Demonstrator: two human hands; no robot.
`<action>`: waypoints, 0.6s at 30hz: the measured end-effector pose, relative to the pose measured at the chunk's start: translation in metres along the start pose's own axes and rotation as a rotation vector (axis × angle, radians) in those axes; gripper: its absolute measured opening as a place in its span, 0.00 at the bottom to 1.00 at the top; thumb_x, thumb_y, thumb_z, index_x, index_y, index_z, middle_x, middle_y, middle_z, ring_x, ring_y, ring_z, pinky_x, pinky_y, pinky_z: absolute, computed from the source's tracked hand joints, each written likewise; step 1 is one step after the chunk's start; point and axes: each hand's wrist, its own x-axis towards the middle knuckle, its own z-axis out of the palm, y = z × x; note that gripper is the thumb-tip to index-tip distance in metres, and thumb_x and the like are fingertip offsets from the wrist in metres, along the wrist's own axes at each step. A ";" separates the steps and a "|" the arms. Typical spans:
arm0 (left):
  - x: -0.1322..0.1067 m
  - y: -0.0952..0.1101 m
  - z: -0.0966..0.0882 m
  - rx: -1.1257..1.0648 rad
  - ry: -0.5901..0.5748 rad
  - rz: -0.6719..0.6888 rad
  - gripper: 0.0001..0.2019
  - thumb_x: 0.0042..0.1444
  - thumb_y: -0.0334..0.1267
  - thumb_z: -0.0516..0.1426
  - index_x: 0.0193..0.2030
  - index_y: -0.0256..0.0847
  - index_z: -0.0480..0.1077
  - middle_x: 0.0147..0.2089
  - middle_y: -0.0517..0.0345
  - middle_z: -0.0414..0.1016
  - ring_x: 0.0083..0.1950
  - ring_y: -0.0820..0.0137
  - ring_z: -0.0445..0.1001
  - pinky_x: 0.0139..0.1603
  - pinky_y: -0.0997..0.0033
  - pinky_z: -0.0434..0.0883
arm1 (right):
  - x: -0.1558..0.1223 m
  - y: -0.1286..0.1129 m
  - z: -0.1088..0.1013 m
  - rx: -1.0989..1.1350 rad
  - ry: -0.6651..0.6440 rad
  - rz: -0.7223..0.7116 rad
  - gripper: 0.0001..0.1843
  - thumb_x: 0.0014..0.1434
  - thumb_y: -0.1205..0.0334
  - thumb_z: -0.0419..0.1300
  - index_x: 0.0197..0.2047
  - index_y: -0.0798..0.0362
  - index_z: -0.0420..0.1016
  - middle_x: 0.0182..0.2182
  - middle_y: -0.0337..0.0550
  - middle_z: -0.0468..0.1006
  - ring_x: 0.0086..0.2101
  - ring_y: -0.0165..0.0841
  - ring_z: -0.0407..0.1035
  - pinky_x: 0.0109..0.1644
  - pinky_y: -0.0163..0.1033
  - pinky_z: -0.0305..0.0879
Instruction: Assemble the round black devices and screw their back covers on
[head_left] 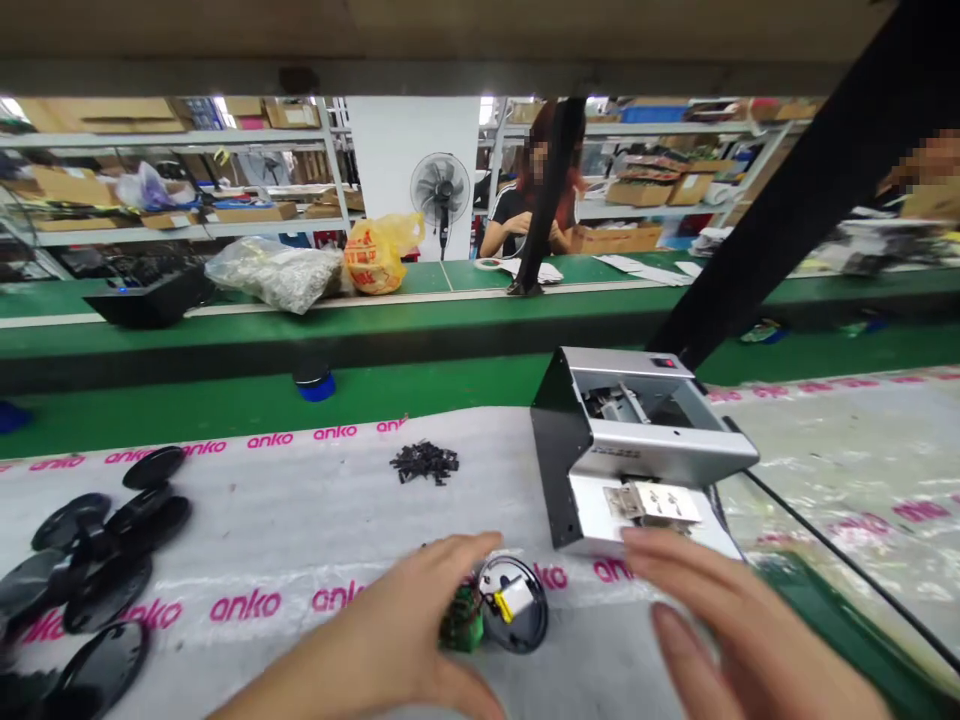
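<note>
My left hand (409,620) reaches in from the bottom, fingers curved around a small green circuit part (463,620) that sits beside a round black shell (517,605) with a white and yellow piece inside. My right hand (720,620) hovers to the right with fingers stretched out and holds nothing; its fingertips are near the front plate of a silver metal machine (637,440). A small heap of black clips (424,462) lies on the white foam sheet (300,520) behind my hands.
Several round black covers (97,560) lie at the left. A black cable (847,555) runs from the machine to the right. Beyond, a green conveyor (450,330) carries bags (315,270); a person sits across it, with shelves and a fan (440,190) behind.
</note>
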 end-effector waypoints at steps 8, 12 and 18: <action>0.032 -0.048 -0.030 0.434 0.447 0.063 0.08 0.64 0.33 0.54 0.45 0.40 0.73 0.43 0.53 0.75 0.44 0.66 0.75 0.46 0.67 0.73 | 0.040 -0.042 0.066 -0.324 -0.748 -0.547 0.24 0.52 0.66 0.65 0.54 0.54 0.74 0.54 0.56 0.75 0.55 0.60 0.67 0.51 0.61 0.73; 0.046 -0.053 -0.017 0.510 0.418 0.057 0.10 0.65 0.33 0.52 0.43 0.40 0.75 0.43 0.51 0.75 0.43 0.63 0.74 0.43 0.64 0.72 | 0.046 -0.049 0.074 -0.237 -0.783 -0.492 0.13 0.62 0.71 0.57 0.49 0.52 0.76 0.43 0.47 0.79 0.52 0.45 0.69 0.61 0.54 0.65; 0.052 -0.059 -0.017 0.574 0.392 0.052 0.12 0.65 0.33 0.49 0.39 0.40 0.75 0.42 0.52 0.74 0.41 0.64 0.72 0.41 0.66 0.71 | 0.069 -0.057 0.065 0.138 -0.610 0.046 0.11 0.66 0.66 0.53 0.36 0.51 0.75 0.37 0.43 0.75 0.39 0.34 0.70 0.43 0.38 0.69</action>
